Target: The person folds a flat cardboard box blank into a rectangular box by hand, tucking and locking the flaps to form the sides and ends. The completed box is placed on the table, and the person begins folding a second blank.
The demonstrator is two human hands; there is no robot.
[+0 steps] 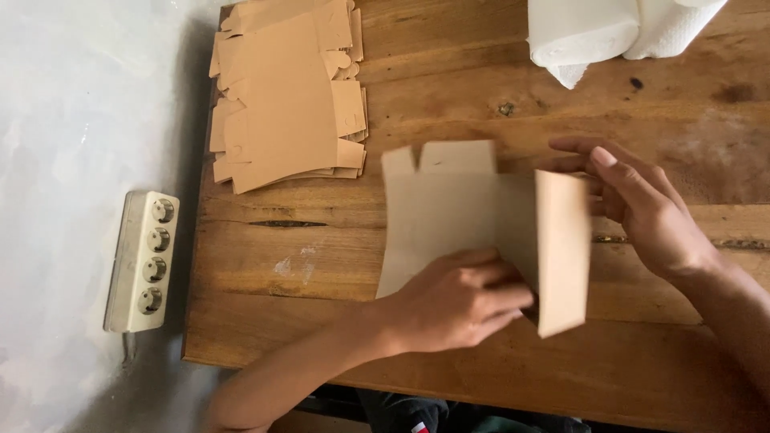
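Note:
A flat tan cardboard box blank (457, 208) lies on the wooden table (321, 265) in front of me, its inner grey-beige side up. My left hand (457, 301) presses down on its lower part near the fold. The blank's right flap (563, 252) stands folded up, and my right hand (634, 204) holds it from behind with fingers along its top edge. Two small tabs stick out along the blank's far edge.
A stack of several unfolded tan cardboard blanks (289, 88) lies at the table's far left corner. White paper towel rolls (609, 32) sit at the far edge, right of centre. A white four-socket power strip (144, 261) lies on the grey floor left of the table.

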